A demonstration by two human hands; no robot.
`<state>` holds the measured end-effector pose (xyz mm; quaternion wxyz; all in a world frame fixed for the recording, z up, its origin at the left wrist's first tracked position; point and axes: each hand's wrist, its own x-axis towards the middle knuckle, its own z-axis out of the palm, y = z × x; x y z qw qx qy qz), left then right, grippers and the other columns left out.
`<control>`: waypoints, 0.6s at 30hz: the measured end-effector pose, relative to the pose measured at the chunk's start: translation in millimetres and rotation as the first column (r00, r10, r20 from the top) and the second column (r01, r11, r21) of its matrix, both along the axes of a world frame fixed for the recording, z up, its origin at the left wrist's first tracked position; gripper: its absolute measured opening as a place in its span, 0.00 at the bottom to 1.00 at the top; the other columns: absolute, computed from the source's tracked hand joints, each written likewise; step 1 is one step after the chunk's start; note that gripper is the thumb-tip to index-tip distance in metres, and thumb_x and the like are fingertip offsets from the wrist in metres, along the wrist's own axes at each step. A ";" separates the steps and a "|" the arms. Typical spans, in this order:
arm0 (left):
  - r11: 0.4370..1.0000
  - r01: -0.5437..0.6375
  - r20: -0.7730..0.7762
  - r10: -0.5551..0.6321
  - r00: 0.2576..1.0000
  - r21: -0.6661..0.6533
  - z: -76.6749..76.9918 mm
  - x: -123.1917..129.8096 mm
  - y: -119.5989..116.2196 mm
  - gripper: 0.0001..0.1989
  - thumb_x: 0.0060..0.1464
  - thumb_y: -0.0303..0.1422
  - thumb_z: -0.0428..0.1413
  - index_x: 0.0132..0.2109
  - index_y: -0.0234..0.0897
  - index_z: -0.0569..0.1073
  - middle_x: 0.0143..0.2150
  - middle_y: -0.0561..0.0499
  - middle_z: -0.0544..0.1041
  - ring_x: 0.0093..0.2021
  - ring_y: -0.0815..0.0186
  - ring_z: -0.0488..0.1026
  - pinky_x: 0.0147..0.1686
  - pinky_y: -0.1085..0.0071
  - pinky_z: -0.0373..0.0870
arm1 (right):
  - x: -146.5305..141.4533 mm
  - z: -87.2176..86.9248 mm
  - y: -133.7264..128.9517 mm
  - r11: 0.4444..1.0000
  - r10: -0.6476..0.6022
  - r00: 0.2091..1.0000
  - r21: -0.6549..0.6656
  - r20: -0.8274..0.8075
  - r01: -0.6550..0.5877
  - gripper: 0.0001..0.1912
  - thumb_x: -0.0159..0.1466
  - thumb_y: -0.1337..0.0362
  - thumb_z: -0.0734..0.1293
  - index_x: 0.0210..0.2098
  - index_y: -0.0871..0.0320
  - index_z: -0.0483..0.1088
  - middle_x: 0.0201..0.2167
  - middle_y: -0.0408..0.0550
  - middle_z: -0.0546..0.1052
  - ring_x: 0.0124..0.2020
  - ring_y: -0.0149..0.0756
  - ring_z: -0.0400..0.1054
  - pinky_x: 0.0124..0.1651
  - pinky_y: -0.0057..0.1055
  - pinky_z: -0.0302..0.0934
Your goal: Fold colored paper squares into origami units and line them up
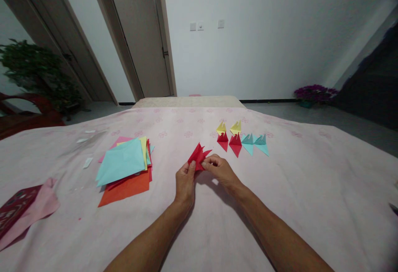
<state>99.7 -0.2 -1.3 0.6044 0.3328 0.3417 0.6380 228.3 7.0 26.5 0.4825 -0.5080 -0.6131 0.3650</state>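
A folded red paper crane is held above the middle of the table, its pointed flaps spreading upward. My left hand pinches its left side, thumb in front. From the right, the fingers of my right hand are closed on its lower right part. Beyond my right hand stand finished-looking paper cranes: two yellow ones at the back, two red ones in front of them, and two light blue ones to their right.
Loose coloured paper sheets lie piled left of my hands, light blue on top. A dark red packet with pink material is at the left edge. White scraps lie on the pink flowered tablecloth.
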 end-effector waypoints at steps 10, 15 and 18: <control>0.999 -0.040 -0.013 0.040 0.999 0.005 0.3 4.8 -5.0 0.20 0.54 0.43 0.61 0.44 0.30 0.79 0.41 0.42 0.81 0.39 0.62 0.76 0.42 0.68 0.71 | -14.2 14.3 -23.1 0.860 -0.397 0.789 0.489 0.469 0.143 0.06 0.63 0.66 0.68 0.29 0.55 0.72 0.28 0.44 0.73 0.33 0.36 0.65 0.40 0.34 0.55; 0.994 -0.106 -0.067 0.106 0.992 -0.010 -4.7 2.5 -5.4 0.21 0.53 0.46 0.61 0.43 0.30 0.78 0.36 0.44 0.80 0.35 0.63 0.75 0.37 0.69 0.70 | -21.1 14.1 -30.3 0.828 -0.429 0.724 0.556 0.540 0.076 0.04 0.64 0.62 0.68 0.34 0.54 0.75 0.31 0.46 0.74 0.36 0.39 0.64 0.40 0.35 0.54; 0.991 -0.134 -0.128 0.131 0.983 -0.011 -5.8 1.3 -6.5 0.21 0.52 0.46 0.61 0.43 0.31 0.78 0.34 0.46 0.80 0.34 0.64 0.74 0.36 0.70 0.69 | -24.5 12.9 -31.6 0.822 -0.462 0.698 0.560 0.546 0.106 0.07 0.63 0.58 0.70 0.34 0.54 0.74 0.32 0.48 0.73 0.36 0.40 0.64 0.38 0.34 0.54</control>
